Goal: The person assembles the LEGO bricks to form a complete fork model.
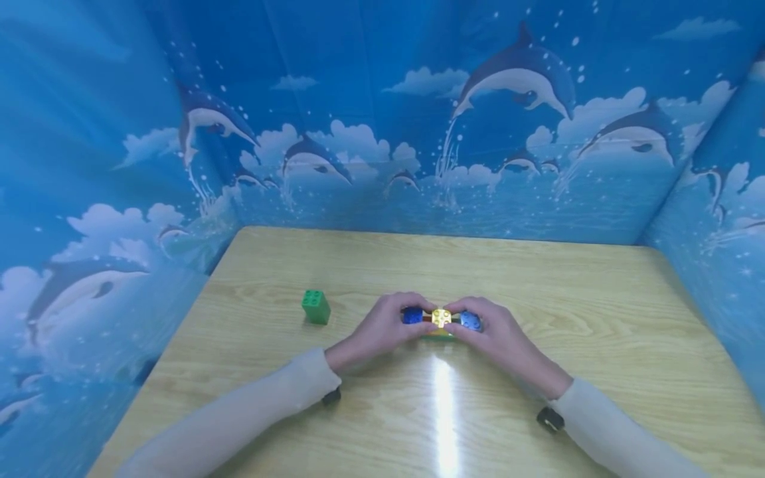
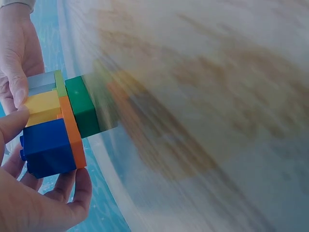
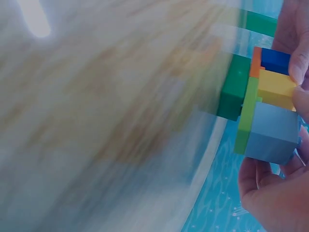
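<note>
A small toy brick build stands on the table between both hands. Its base is a green brick (image 2: 82, 106), with a flat orange brick (image 2: 72, 133) and a flat lime brick (image 3: 247, 116) side by side on it. On top sit a dark blue brick (image 2: 50, 147), a yellow brick (image 1: 441, 317) in the middle and a light blue brick (image 3: 273, 133). My left hand (image 1: 382, 325) grips the dark blue end, fingers curled round it. From the other side my right hand (image 1: 505, 335) holds the light blue end. Both thumbs touch the yellow brick's near side.
A green brick stack (image 1: 316, 307) stands upright to the left of the hands. The wooden table (image 1: 538, 272) has a glossy surface with a bright light reflection. A blue dolphin-print curtain (image 1: 370, 146) surrounds its back and sides.
</note>
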`<state>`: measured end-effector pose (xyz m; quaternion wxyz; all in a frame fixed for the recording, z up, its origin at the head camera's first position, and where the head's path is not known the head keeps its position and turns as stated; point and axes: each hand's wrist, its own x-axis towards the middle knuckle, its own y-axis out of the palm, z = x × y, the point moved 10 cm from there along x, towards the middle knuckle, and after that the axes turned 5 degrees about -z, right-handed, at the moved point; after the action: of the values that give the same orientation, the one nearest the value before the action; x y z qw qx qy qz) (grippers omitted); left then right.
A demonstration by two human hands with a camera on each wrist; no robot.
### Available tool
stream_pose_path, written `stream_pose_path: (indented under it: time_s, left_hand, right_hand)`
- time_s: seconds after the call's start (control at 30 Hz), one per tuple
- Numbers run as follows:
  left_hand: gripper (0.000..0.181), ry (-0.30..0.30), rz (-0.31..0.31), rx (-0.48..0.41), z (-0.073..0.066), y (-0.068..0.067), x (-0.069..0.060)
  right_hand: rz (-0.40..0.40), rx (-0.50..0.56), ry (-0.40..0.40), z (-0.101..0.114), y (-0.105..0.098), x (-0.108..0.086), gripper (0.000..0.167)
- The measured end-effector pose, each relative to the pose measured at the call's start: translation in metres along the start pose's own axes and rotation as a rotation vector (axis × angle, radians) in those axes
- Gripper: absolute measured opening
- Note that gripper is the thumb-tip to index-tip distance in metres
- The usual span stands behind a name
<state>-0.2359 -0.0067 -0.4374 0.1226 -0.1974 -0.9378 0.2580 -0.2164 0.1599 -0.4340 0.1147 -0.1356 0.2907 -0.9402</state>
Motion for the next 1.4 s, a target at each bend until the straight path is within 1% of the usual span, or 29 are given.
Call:
stream_pose_path:
  time_s: [0.1, 0.27, 0.33, 0.5, 0.63, 0.83, 0.97, 1.07, 1.2, 1.3, 1.4]
  left_hand:
    - [0.029, -0.003, 0.009, 0.011, -0.002, 0.000, 0.003]
    - [0.027, -0.052, 0.026, 0.015, 0.003, -0.002, 0.007]
    - [0.027, -0.065, 0.038, 0.013, 0.005, -0.002, 0.008]
    - [0.027, -0.068, 0.065, 0.019, 0.005, 0.000, 0.009]
    - [0.028, -0.080, 0.054, 0.015, 0.005, 0.001, 0.007]
    - [0.028, -0.093, 0.028, -0.010, 0.007, 0.001, 0.005]
    - [0.028, -0.081, 0.019, -0.008, 0.007, 0.001, 0.004]
    - [0.028, -0.075, 0.011, -0.019, 0.007, -0.001, 0.003]
    - [0.031, -0.042, 0.006, -0.001, 0.005, -0.001, 0.000]
    - [0.037, -0.021, -0.001, 0.010, 0.008, -0.002, -0.007]
    - [0.043, -0.005, -0.021, 0.013, 0.012, -0.008, -0.018]
  right_hand:
    - [0.000, -0.018, -0.008, 0.000, -0.002, 0.002, 0.029]
    - [0.027, -0.003, 0.013, -0.001, -0.001, 0.008, 0.031]
    - [0.040, 0.013, 0.035, -0.004, 0.000, 0.009, 0.031]
    - [0.042, 0.037, 0.060, -0.007, 0.001, 0.007, 0.030]
    - [0.036, 0.032, 0.039, -0.005, 0.000, 0.004, 0.028]
    - [0.032, -0.021, -0.009, 0.000, 0.001, 0.004, 0.029]
    - [0.021, -0.041, -0.039, 0.002, 0.001, 0.004, 0.032]
    - [0.018, -0.038, -0.045, 0.003, 0.000, 0.006, 0.032]
    - [0.017, -0.035, -0.050, 0.002, -0.002, 0.009, 0.032]
    - [0.021, -0.023, -0.043, 0.001, -0.003, 0.008, 0.031]
    - [0.029, -0.002, -0.028, -0.003, -0.002, 0.007, 0.031]
